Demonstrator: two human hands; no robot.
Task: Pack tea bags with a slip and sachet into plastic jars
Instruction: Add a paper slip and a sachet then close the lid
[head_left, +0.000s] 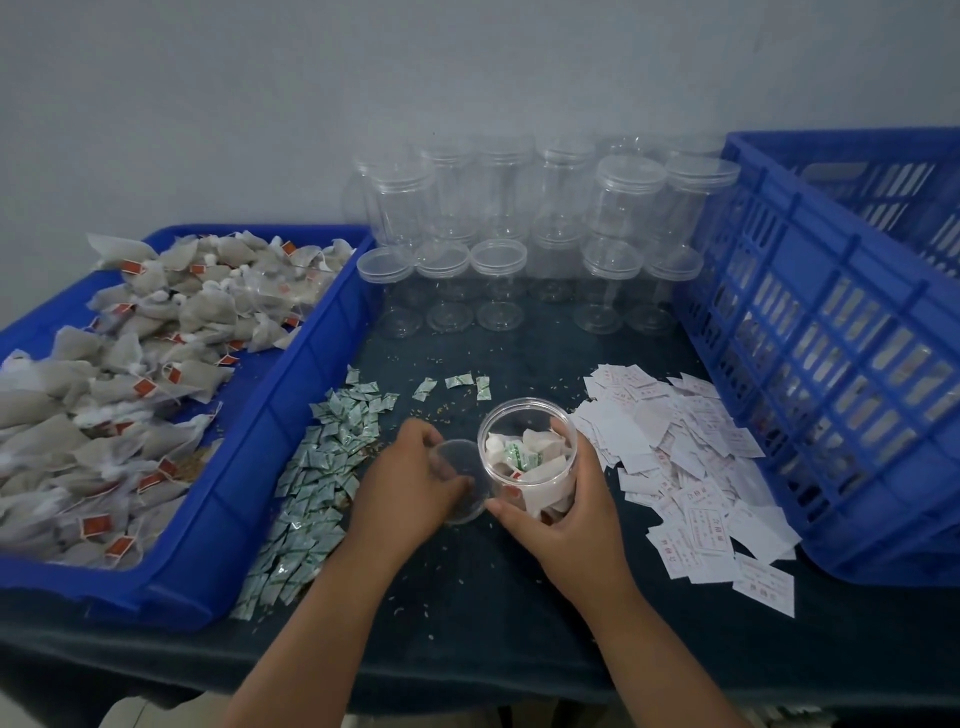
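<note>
Jar (527, 512) stands open at mid-desk (467, 597) — lid (460, 480) off.
Right hand (566, 514) grips the jar wall, fingers curled; left hand (405, 483) pinches the clear lid just beside the jar's left side. Sachets (322, 467) border the left, slips (685, 467) the right — bare desk toward the near edge.

Blue tray (244, 467) & crate (789, 244), green-white sachets (332, 447), white slips (691, 452) w/ red print.

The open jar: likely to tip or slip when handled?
Probably light: the jar is clear plastic holding tea bags and a sachet. Its smooth wall may slip, though the right hand wraps it. The left hand holds its lid, so tipping could spill it.
</note>
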